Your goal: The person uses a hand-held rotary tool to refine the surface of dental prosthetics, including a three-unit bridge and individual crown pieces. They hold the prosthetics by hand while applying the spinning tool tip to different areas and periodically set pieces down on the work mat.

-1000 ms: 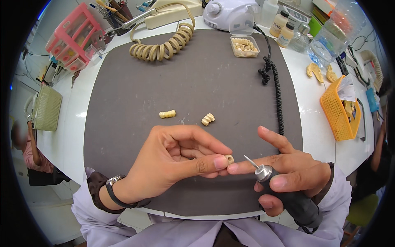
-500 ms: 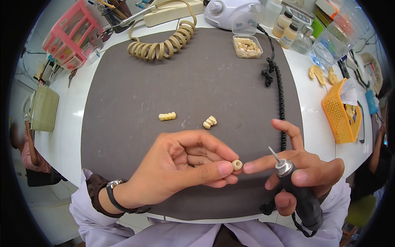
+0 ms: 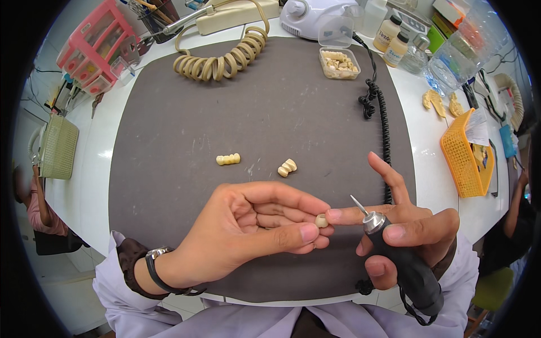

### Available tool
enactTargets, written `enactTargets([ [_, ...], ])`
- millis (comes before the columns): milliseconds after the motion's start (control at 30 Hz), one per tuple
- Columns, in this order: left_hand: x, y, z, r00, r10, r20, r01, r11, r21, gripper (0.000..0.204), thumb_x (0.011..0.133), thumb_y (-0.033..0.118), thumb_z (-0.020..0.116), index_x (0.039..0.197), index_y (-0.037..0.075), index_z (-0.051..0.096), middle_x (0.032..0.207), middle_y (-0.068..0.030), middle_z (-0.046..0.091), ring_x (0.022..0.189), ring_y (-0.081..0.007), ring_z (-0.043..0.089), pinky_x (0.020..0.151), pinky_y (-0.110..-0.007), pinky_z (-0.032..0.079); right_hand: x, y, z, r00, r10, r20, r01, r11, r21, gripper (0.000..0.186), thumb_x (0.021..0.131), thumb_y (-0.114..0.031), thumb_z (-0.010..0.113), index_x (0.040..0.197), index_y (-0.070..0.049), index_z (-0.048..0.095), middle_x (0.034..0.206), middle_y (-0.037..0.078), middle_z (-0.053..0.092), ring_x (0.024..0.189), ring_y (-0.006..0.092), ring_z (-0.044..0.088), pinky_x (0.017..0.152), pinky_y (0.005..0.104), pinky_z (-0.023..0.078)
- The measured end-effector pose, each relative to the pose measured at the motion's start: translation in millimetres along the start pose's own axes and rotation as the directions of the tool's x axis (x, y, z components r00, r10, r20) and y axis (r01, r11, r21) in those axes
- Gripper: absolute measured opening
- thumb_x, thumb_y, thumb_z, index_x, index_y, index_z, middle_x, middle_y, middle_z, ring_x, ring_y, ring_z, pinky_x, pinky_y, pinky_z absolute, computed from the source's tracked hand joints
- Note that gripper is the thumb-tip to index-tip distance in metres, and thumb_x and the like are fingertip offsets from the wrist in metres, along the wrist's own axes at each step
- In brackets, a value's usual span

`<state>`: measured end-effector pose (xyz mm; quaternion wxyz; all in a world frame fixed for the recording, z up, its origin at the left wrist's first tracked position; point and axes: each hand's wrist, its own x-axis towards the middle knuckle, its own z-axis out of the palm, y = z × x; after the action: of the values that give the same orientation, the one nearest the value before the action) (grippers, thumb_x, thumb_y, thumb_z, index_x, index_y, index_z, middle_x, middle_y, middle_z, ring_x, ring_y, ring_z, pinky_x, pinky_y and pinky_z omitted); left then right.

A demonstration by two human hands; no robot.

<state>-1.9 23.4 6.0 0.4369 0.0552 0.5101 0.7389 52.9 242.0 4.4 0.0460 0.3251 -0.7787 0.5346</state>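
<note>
Beyond the grey mat (image 3: 169,141): clear lidded box (image 3: 338,62), two amber bottles (image 3: 390,40); left hand (image 3: 242,236) pinches small cream crown (image 3: 321,221) over mat's near edge; right hand (image 3: 411,225) grips black handpiece (image 3: 403,265), forefinger touching crown.

One head-worn fisheye view looks steeply down from above the person's chest onto a dark grey mat (image 3: 253,112) on a white bench (image 3: 101,186). It sits close: both forearms enter from the lower edge and fill the lower half of the frame. Straight edges bow toward the black circular rim; bench clutter curves along the upper edge.
</note>
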Motion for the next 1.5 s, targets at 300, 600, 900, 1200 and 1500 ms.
enactTargets([
  [300, 0.1, -3.1, 0.2, 0.997, 0.062, -0.040, -0.061, 0.997, 0.036, 0.016, 0.085, 0.004, 0.060, 0.097, -0.007, 0.056, 0.092, -0.0200, 0.064, 0.081, -0.0215, 0.066, 0.071, -0.026, 0.056, -0.5, -1.9, -0.6, 0.997, 0.077, -0.001, -0.077, 0.995, 0.067, 0.037, 0.077, -0.007, 0.066, 0.106, -0.016, 0.044, 0.094, 0.031, 0.062, 0.057, 0.0164, 0.065, 0.105, 0.0618, 0.005],
  [600, -3.2, -1.4, -1.1, 0.998, 0.058, -0.031, -0.058, 0.998, 0.025, 0.017, 0.085, 0.004, 0.060, 0.098, -0.007, 0.056, 0.095, -0.0184, 0.063, 0.085, -0.0201, 0.065, 0.072, -0.027, 0.056, -0.8, -0.9, -2.5, 0.999, -0.003, 0.034, 0.003, 1.000, 0.011, 0.041, 0.078, -0.010, 0.066, 0.109, -0.017, 0.039, 0.095, 0.029, 0.062, 0.057, 0.0169, 0.065, 0.105, 0.0608, 0.000],
  [900, -2.1, -4.9, 1.2, 0.987, 0.137, -0.085, -0.133, 0.990, 0.049, 0.019, 0.083, 0.001, 0.060, 0.098, -0.009, 0.054, 0.089, -0.0212, 0.064, 0.077, -0.0224, 0.067, 0.065, -0.028, 0.058, 1.4, 1.7, -2.6, 0.992, 0.036, 0.119, -0.048, 0.994, 0.096, 0.041, 0.076, -0.009, 0.068, 0.102, -0.013, 0.037, 0.093, 0.034, 0.060, 0.077, 0.0282, 0.068, 0.106, 0.0591, -0.001],
  [1200, -5.3, -2.4, 0.5, 0.989, 0.145, -0.039, -0.141, 0.987, 0.078, 0.022, 0.082, 0.000, 0.063, 0.102, -0.008, 0.057, 0.093, -0.0160, 0.064, 0.087, -0.0184, 0.065, 0.076, -0.025, 0.055, 2.6, 1.0, -4.1, 0.995, 0.040, 0.094, -0.051, 0.991, 0.122, 0.039, 0.076, -0.007, 0.068, 0.099, -0.011, 0.036, 0.092, 0.034, 0.060, 0.076, 0.0282, 0.068, 0.107, 0.0578, -0.001],
  [1500, -5.1, -10.2, -4.1, 0.968, 0.250, -0.031, -0.242, 0.957, 0.161, 0.023, 0.079, -0.002, 0.066, 0.099, -0.008, 0.057, 0.092, -0.0135, 0.064, 0.087, -0.0148, 0.064, 0.075, -0.023, 0.054, 4.4, -0.8, -2.9, 0.992, 0.047, 0.120, -0.064, 0.987, 0.145, 0.041, 0.078, -0.008, 0.067, 0.101, -0.010, 0.034, 0.088, 0.034, 0.061, 0.084, 0.0322, 0.067, 0.106, 0.0593, 0.003],
])
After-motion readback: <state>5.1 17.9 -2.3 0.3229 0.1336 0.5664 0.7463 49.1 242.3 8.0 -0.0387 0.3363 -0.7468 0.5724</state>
